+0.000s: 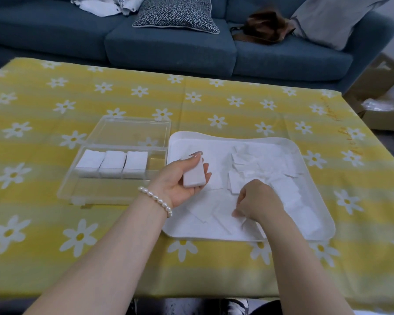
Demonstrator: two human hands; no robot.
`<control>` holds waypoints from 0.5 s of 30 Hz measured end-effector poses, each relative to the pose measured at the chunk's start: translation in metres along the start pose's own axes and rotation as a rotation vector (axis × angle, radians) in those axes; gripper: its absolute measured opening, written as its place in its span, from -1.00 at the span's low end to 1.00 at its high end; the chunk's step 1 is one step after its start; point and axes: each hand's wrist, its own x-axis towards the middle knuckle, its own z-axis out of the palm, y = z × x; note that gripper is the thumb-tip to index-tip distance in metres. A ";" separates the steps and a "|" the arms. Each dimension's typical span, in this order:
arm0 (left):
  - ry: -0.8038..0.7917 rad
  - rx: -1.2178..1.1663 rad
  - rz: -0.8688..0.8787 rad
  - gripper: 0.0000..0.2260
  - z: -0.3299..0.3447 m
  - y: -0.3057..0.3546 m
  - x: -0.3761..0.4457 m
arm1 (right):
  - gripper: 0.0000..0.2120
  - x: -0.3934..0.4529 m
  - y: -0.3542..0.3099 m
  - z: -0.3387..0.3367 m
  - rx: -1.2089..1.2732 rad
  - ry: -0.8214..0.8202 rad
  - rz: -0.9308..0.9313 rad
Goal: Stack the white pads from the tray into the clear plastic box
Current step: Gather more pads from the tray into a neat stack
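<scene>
Both forearms reach in from the near edge of the yellow daisy tablecloth, which covers the whole table in front of a blue sofa. Taking the white tray as landmark: it lies right of centre, strewn with loose white pads, probably so single ones can be picked off easily. Just left of the tray, nearly touching it, sits the clear plastic box, lid folded back behind it, with three pad stacks in its far row and a gap beside them. Over the tray's left part, the left hand, palm up and wearing a pearl bracelet, grips a gathered bundle of pads, seemingly building the next stack. Over the tray's near middle, the right hand curls down, pinching at a loose pad. Nothing blocks the short path to the box.
</scene>
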 end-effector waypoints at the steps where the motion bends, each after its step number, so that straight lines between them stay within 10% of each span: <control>1: 0.018 0.032 0.003 -0.96 0.000 -0.002 0.001 | -0.81 -0.002 0.000 -0.003 0.060 -0.013 -0.016; 9: 0.083 0.123 0.047 -0.90 0.002 -0.012 0.006 | -0.74 -0.028 -0.003 -0.037 0.878 0.173 -0.256; 15: -0.071 0.166 0.017 -0.67 0.007 -0.015 0.000 | -0.74 -0.035 -0.022 -0.028 1.551 -0.053 -0.328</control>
